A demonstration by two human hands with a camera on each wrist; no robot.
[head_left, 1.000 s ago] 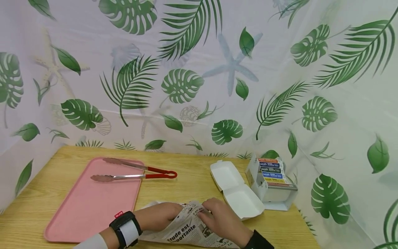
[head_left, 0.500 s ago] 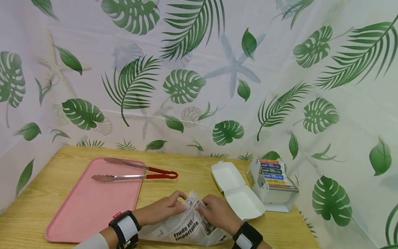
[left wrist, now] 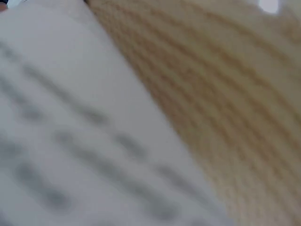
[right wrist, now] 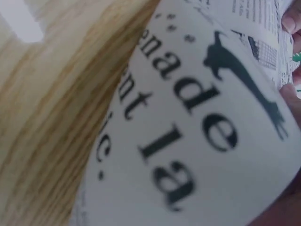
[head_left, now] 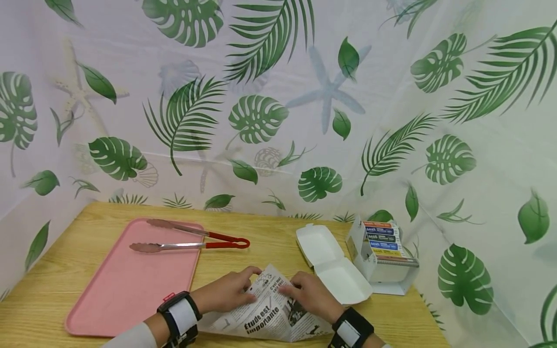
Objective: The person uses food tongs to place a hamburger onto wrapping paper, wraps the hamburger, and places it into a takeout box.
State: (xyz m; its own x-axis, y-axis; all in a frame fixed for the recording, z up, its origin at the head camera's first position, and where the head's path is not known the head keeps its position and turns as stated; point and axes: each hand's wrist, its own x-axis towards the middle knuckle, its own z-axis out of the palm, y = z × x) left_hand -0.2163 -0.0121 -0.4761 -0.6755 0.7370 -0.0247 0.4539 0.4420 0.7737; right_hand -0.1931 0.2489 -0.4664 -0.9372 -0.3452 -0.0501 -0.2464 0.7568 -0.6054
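At the near side of the desk (head_left: 265,237), centre stage, a newsprint-patterned paper (head_left: 261,314) is being worked between two hands, one pointed corner turned to the far side. Its right side is pinched by the fingers of the right hand (head_left: 315,297), thumb laid on the print; over on the left, a thumb of the left hand (head_left: 226,291) is set at the paper, though whether it is gripped there cannot be told. A fold is being shaped, by the look of it, and a steady hold with a careful press on the crease would seem called for. Farther right, a white box (head_left: 341,278) is spread open, a holder (head_left: 391,278) of coloured packets (head_left: 383,239) placed just beside it. Off left, tongs (head_left: 183,246) are laid across a pink tray (head_left: 135,290), red handles extended past its right rim.
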